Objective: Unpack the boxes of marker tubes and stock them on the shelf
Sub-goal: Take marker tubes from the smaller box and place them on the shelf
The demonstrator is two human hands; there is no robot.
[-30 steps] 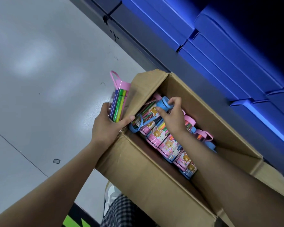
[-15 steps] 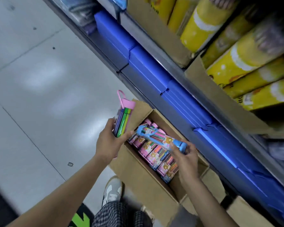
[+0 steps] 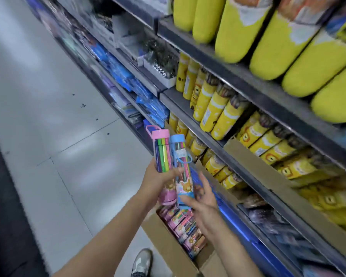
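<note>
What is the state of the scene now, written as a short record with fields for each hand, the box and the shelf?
left hand: holds the clear pink-capped marker tube and the clear blue-capped marker tube upright, side by side
right hand: fingers straight, touching the blue tube's base
brown cardboard box: open on the floor, more marker tubes inside
grey metal shelf: holds yellow cylinder tubes

A shop aisle runs away to the upper left. The floor [image 3: 48,120] is pale grey tile with thin dark joints, a few dark specks and soft patches of reflected ceiling light. A dark strip [image 3: 6,216] edges it at lower left. Along the right stands grey metal shelving [image 3: 238,80] in several tiers, packed with yellow tubes [image 3: 218,108], larger yellow cylinders [image 3: 268,37] and blue packets [image 3: 128,80], blurred farther off
</note>
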